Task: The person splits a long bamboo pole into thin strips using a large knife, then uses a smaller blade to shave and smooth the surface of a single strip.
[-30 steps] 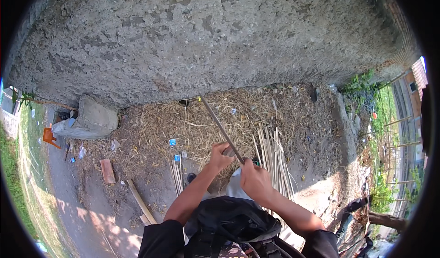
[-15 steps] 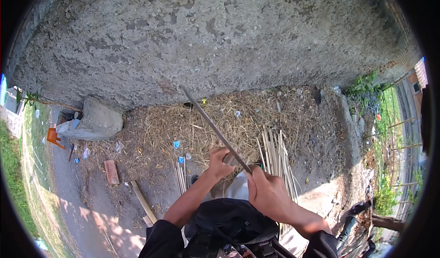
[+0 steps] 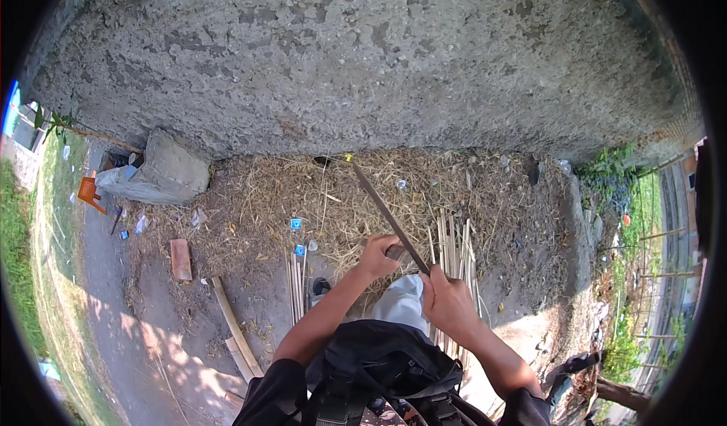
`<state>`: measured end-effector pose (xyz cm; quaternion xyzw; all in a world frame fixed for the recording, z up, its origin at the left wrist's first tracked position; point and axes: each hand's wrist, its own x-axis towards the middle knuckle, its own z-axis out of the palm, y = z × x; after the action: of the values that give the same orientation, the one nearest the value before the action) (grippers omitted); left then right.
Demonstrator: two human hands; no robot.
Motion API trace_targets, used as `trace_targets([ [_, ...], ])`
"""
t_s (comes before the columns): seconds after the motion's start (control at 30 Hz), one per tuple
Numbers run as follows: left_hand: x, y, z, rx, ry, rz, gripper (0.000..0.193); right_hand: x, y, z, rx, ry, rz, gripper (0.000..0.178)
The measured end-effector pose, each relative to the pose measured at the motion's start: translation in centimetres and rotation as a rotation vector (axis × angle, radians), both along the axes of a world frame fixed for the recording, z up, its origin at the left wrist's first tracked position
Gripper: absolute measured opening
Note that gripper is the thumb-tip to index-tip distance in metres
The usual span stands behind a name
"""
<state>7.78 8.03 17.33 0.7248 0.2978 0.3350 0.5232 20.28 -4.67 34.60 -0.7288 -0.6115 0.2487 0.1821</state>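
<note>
Mid-scene, near side of the rough wall (image 3: 363, 62), one long dark blade-like strip (image 3: 386, 210) slants from near right to far left; right hand (image 3: 452, 302) has its grip closed round the near end. Left hand (image 3: 376, 258): grip curled, pinching one small dark block (image 3: 394, 252) beside the strip; contact between them can't tell. Handling well likely means right wrist steady, far tip off the wall, left fingers clear of the strip's edges. Counts: two hands, one strip, one block, two blue packets (image 3: 296, 224) left of hands, one red brick (image 3: 180, 259) farther left, one orange chair (image 3: 89, 193) far left, two bundles of pale sticks (image 3: 454, 252), sticks overlap, no exact count
</note>
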Motion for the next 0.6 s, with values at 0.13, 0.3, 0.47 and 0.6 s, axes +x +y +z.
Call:
trace_targets([
  [0.13,0.0,-0.3,-0.6,0.126,-0.019,0.038,0.037,1.4,0.3,-0.9,0.015,0.021,0.023,0.015],
  [0.3,-0.3,-1.9,-1.1,0.267,-0.182,0.141,0.005,2.3,-0.8,-1.5,0.084,0.065,0.145,0.017],
  [0.47,-0.4,-2.5,-1.4,0.276,-0.216,0.135,0.017,1.9,-1.0,-0.3,-0.101,0.281,0.091,0.019],
  [0.6,-1.1,-3.0,-0.5,0.237,-0.103,0.068,0.035,1.0,-1.6,0.4,-0.07,0.202,0.056,0.019],
])
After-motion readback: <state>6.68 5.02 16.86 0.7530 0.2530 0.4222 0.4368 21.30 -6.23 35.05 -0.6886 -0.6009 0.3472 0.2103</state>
